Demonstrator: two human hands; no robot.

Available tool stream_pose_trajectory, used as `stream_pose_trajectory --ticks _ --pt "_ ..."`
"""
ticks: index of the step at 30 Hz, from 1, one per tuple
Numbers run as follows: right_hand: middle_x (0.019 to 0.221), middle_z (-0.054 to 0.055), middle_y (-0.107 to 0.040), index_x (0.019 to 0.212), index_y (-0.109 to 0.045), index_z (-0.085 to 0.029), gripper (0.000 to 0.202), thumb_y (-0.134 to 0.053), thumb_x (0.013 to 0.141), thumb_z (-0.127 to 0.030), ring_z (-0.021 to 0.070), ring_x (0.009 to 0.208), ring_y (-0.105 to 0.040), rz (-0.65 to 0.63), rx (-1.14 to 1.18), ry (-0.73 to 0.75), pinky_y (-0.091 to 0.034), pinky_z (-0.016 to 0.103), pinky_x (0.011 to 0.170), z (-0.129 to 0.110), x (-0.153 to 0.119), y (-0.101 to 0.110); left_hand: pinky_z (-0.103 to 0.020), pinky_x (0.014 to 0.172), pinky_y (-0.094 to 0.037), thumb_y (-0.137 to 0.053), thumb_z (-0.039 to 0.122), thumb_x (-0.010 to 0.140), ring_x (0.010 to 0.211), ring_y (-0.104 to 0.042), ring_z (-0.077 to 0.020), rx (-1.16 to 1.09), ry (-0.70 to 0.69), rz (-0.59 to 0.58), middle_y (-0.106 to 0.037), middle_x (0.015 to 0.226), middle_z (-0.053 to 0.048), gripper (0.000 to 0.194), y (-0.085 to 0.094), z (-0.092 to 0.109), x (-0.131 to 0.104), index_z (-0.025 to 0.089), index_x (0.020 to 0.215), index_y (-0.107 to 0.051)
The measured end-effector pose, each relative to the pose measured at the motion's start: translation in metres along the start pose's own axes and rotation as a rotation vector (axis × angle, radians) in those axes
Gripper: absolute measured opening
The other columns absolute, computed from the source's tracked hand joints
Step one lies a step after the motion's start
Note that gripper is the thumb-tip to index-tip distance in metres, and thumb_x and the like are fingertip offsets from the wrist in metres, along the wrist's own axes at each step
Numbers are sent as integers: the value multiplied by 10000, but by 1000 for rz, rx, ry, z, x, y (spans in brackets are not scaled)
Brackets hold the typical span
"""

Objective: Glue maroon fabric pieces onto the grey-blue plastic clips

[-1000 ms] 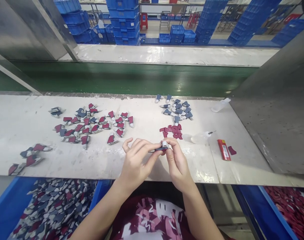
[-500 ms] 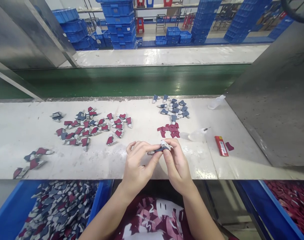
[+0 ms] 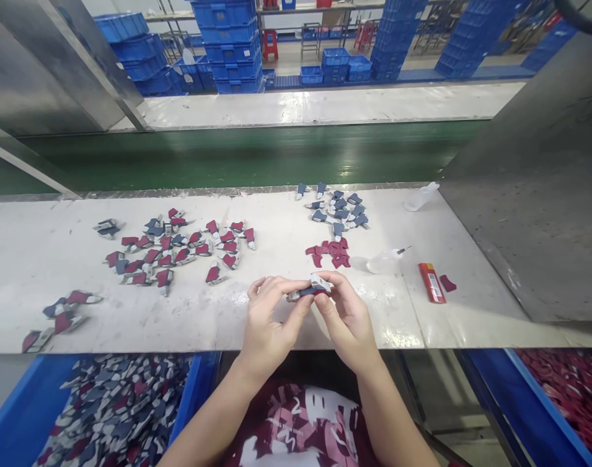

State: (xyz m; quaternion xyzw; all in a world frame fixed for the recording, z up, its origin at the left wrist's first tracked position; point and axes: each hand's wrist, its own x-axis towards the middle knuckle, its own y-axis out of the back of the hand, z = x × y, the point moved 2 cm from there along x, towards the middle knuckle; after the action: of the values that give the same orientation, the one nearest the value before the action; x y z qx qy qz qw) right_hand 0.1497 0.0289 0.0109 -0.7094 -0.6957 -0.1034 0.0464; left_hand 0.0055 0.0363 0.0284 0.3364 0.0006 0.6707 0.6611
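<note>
Between my two hands is a small grey-and-navy plastic part (image 3: 308,291), with a sliver of dark red along its near edge. My left hand (image 3: 274,311) pinches its left end between thumb and fingers. The other end is gripped by my right hand (image 3: 347,318), whose thumb presses on the near side. Just beyond my fingers lie several loose dark red pieces (image 3: 330,251). Farther back is a cluster of grey-and-navy parts (image 3: 341,211). A clear squeeze bottle (image 3: 384,262) with a thin metal tip lies to the right of my hands.
Many grey, navy and red parts (image 3: 164,250) are spread at left. A red packet (image 3: 431,283) and one red piece (image 3: 448,283) lie at right. Blue bins hold mixed parts (image 3: 115,402) and red pieces (image 3: 568,395). A green belt (image 3: 276,155) runs behind; a metal panel (image 3: 534,181) stands at right.
My hands stay nearly in place around the part. My right thumb has shifted slightly, and a dark red edge now shows on the part. The camera view has moved a little.
</note>
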Motion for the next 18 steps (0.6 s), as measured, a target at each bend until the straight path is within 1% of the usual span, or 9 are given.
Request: stream_pose_trajectory --ticks 4,6,8,10,13,15,17,18 --pt "1010 39 -662 1084 -624 -250 174 -583 957 -361 183 918 -644 91 40 -39 -519 320 810 2 2 -4 -377 945 -396 -652 216 916 868 -632 -170 33 40 0 -697 913 7 171 -5 -3 -1 266 1080 -649" --pt "959 30 -665 1047 -629 -241 172 -602 945 -377 172 872 -646 133 101 -78 -525 307 798 4 3 -8 -383 955 -393 -645 220 920 853 -634 -168 40 44 -18 -698 904 8 146 -6 -4 1 258 1060 -654" --pt "923 22 -670 1016 -638 -234 184 -615 937 -399 162 844 -645 152 174 -120 -530 292 787 6 4 -11 -389 962 -393 -643 222 920 860 -639 -173 35 54 -37 -703 915 1 118 -8 -5 2 249 1033 -661" --pt "899 17 -679 995 -658 -232 196 -630 927 -414 158 839 -647 160 238 -155 -532 278 776 9 6 -12 -388 961 -407 -657 226 908 914 -648 -189 -3 78 -62 -711 964 -18 153 -8 -8 3 244 1060 -662" --pt "874 10 -694 977 -694 -241 203 -658 907 -429 153 834 -655 138 321 -183 -539 271 774 16 8 -9 -373 939 -438 -679 235 894 974 -648 -204 -95 97 -77 -714 1009 -37 214 -8 -13 2 243 1107 -664" --pt "879 11 -708 988 -713 -253 220 -665 899 -449 154 827 -661 80 340 -174 -547 283 784 19 10 -5 -362 926 -447 -678 239 898 952 -648 -197 -123 103 -58 -719 982 -31 187 -8 -15 1 247 1086 -683" --pt "945 18 -718 1056 -717 -276 248 -683 885 -452 164 861 -664 26 302 -135 -552 306 808 21 10 -1 -354 917 -451 -676 248 903 936 -648 -192 -139 113 -41 -724 960 -27 149 -7 -16 1 246 1050 -702" --pt "986 23 -714 1109 -706 -291 279 -699 875 -442 173 892 -663 20 262 -106 -554 317 817 21 10 2 -351 913 -457 -675 254 904 937 -650 -193 -154 125 -45 -727 961 -29 139 -7 -16 1 244 1038 -708"
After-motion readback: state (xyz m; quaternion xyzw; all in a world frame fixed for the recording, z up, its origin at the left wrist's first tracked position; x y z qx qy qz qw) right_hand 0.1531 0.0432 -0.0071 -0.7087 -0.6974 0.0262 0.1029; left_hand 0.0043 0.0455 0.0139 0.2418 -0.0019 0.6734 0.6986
